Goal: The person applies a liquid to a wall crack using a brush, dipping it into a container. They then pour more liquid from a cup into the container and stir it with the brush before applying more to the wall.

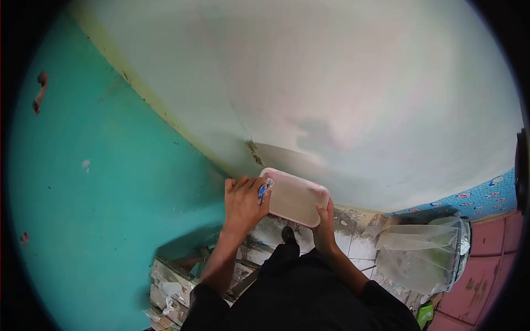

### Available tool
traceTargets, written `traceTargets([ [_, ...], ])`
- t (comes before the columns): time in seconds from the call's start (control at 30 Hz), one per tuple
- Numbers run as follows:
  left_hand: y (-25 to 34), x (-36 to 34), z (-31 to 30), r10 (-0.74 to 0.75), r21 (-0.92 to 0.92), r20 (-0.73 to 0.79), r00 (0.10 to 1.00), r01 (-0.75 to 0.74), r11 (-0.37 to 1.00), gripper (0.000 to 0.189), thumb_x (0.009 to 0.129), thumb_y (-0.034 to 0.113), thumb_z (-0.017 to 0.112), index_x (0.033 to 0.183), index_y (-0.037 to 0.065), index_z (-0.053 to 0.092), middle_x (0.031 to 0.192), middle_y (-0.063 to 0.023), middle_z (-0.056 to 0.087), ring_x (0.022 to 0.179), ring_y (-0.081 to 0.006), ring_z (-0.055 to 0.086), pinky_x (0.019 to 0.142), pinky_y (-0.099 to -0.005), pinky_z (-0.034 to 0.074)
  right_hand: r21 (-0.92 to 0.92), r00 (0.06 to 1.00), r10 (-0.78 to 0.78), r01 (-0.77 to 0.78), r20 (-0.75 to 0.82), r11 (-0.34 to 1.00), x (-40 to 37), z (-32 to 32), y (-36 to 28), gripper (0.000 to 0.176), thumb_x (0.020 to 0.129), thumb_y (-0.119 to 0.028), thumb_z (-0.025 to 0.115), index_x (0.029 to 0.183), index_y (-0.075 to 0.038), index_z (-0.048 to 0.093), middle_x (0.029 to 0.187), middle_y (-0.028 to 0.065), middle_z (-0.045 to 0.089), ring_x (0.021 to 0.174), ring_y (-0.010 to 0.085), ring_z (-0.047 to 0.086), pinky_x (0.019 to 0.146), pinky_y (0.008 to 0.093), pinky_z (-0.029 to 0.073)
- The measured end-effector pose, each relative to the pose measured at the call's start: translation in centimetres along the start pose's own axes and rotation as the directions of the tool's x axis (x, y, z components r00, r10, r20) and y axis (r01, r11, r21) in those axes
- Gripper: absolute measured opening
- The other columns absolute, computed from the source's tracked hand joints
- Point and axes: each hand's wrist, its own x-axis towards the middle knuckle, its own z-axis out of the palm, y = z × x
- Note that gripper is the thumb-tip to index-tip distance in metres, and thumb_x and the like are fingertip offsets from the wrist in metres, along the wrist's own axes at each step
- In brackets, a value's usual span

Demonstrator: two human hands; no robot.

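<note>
A shallow pinkish tray (322,188) with rounded corners is held up in front of me, close to the pale wall. My right hand (324,222) grips its right end, the thumb over the rim and the fingers beneath. At the tray's left end, my left hand (243,199) is closed, knuckles up, around a small blue-and-white thing (263,190). Only part of that thing shows at the thumb side, and I cannot tell what it is. The tray's inside looks smooth and greyish beige.
A green wall (110,182) meets the white wall (331,83) at the left, with a dark crack low in the corner. Below are worn wooden boards (171,281) and floor tiles (359,248). A plastic-covered container (422,251) stands right, beside a pink panelled surface (486,265).
</note>
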Motion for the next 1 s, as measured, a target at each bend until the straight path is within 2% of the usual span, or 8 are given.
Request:
traceTargets([
  [0.03, -0.6, 0.1, 0.2, 0.023, 0.005, 0.007, 1.000, -0.023, 1.000, 0.010, 0.085, 0.016, 0.072, 0.090, 0.008, 0.069, 0.083, -0.0068, 0.069, 0.077, -0.0251, 0.064, 0.077, -0.0413, 0.040, 0.013, 1.000, -0.006, 0.007, -0.008, 1.000, 0.3, 0.5, 0.2, 0.065, 0.104, -0.034, 0.050, 0.158, -0.013, 0.022, 0.147, 0.0128, 0.040, 0.134, 0.0258, 0.048, 0.099, 0.0406, 0.054],
  [0.13, -1.8, -0.5, 1.8, -0.003, -0.045, 0.017, 1.000, 0.004, 0.999, 0.010, 0.084, 0.015, 0.073, 0.090, 0.008, 0.070, 0.083, -0.0066, 0.069, 0.077, -0.0251, 0.064, 0.077, -0.0412, 0.040, 0.024, 0.998, 0.040, -0.039, -0.057, 0.999, 1.4, 1.4, 0.8, 0.064, 0.103, -0.033, 0.049, 0.158, -0.015, 0.022, 0.150, 0.0135, 0.039, 0.138, 0.0296, 0.047, 0.100, 0.0502, 0.055],
  [0.23, -0.7, -0.8, 2.8, -0.070, -0.142, 0.054, 0.996, 0.077, 0.987, 0.010, 0.084, 0.015, 0.074, 0.090, 0.008, 0.070, 0.083, -0.0078, 0.069, 0.079, -0.0253, 0.065, 0.078, -0.0407, 0.041, 0.018, 0.999, 0.032, -0.031, -0.029, 0.999, 2.2, 2.2, 0.7, 0.064, 0.105, -0.030, 0.051, 0.159, -0.015, 0.020, 0.149, 0.0141, 0.039, 0.132, 0.0268, 0.051, 0.097, 0.0435, 0.056],
  [0.43, 0.5, -0.3, 4.7, -0.163, -0.425, 0.008, 0.987, 0.151, 0.892, 0.013, 0.086, 0.015, 0.077, 0.090, 0.005, 0.071, 0.088, -0.0125, 0.072, 0.078, -0.0327, 0.066, 0.082, -0.0426, 0.044, 0.020, 0.999, 0.037, -0.037, 0.031, 0.999, 4.1, 1.9, 1.8, 0.064, 0.105, -0.030, 0.051, 0.159, -0.016, 0.020, 0.147, 0.0142, 0.041, 0.132, 0.0267, 0.052, 0.096, 0.0441, 0.057],
  [0.53, 0.3, 0.3, 4.8, -0.131, -0.471, 0.097, 0.987, 0.161, 0.867, 0.014, 0.086, 0.016, 0.077, 0.091, 0.004, 0.072, 0.090, -0.0140, 0.072, 0.080, -0.0342, 0.067, 0.084, -0.0439, 0.045, 0.055, 0.998, 0.039, -0.042, 0.059, 0.998, 4.7, 2.1, 2.2, 0.064, 0.105, -0.031, 0.052, 0.159, -0.016, 0.020, 0.147, 0.0143, 0.041, 0.133, 0.0273, 0.051, 0.098, 0.0456, 0.056],
  [0.7, -2.9, -0.8, 5.7, -0.138, -0.402, 0.084, 0.987, 0.160, 0.902, 0.012, 0.086, 0.015, 0.077, 0.091, 0.006, 0.072, 0.087, -0.0131, 0.071, 0.079, -0.0323, 0.067, 0.083, -0.0428, 0.042, 0.049, 0.995, 0.087, -0.090, 0.058, 0.995, 4.7, 3.0, 1.1, 0.061, 0.104, -0.029, 0.047, 0.157, -0.014, 0.022, 0.148, 0.0148, 0.041, 0.136, 0.0290, 0.049, 0.102, 0.0480, 0.054],
  [0.93, -6.6, 0.4, 1.6, -0.126, -0.189, 0.059, 0.990, 0.135, 0.973, 0.011, 0.084, 0.015, 0.077, 0.091, 0.009, 0.071, 0.082, -0.0088, 0.069, 0.073, -0.0274, 0.060, 0.081, -0.0401, 0.035, 0.011, 0.994, 0.095, -0.096, 0.055, 0.995, 5.0, 3.5, 0.9, 0.059, 0.103, -0.026, 0.044, 0.157, -0.012, 0.023, 0.149, 0.0154, 0.040, 0.137, 0.0301, 0.047, 0.105, 0.0481, 0.052],
  [1.0, -7.5, 0.7, 1.0, -0.110, -0.158, 0.054, 0.992, 0.117, 0.980, 0.010, 0.085, 0.016, 0.076, 0.089, 0.010, 0.070, 0.082, -0.0066, 0.070, 0.077, -0.0256, 0.061, 0.081, -0.0409, 0.034, 0.014, 0.994, 0.089, -0.090, 0.060, 0.996, 5.0, 3.7, 0.8, 0.060, 0.102, -0.025, 0.045, 0.157, -0.013, 0.023, 0.149, 0.0153, 0.040, 0.138, 0.0300, 0.047, 0.105, 0.0482, 0.052],
])
